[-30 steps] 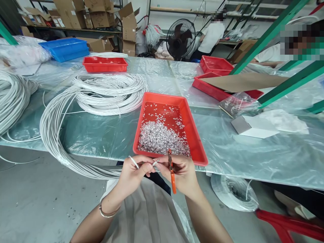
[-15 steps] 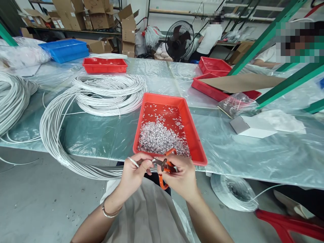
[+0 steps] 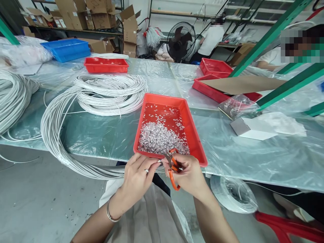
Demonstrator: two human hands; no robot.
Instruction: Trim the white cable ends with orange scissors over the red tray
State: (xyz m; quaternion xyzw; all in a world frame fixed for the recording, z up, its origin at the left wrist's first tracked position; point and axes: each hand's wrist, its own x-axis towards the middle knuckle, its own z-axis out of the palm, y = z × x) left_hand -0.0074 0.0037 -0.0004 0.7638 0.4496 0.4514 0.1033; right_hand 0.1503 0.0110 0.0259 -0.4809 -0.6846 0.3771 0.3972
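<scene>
My left hand (image 3: 139, 177) is closed in a pinch on a white cable, whose short end (image 3: 159, 161) shows at the fingertips. Orange-handled scissors (image 3: 174, 180) lie in the grip of my right hand (image 3: 191, 172), their dark blades pointing up and left. The right thumb and forefinger meet the cable end; whether they also pinch a small metal piece is too small to tell. Just beyond both hands stands a red tray (image 3: 194, 141), with a heap of small shiny metal pieces (image 3: 158, 136) in its near part.
Coiled white cable (image 3: 54, 128) lies left of the tray and sweeps over the table edge toward my lap. A white box (image 3: 255, 130) and more red trays (image 3: 210, 89) stand right, beside green posts (image 3: 268, 37). Two people are beyond the table. A clear coil (image 3: 234, 194) lies below right.
My left hand has turned over, so its back now faces up and the cable is mostly covered. The scissors have swung back from the cable, and my right fingertips have come to its end.
</scene>
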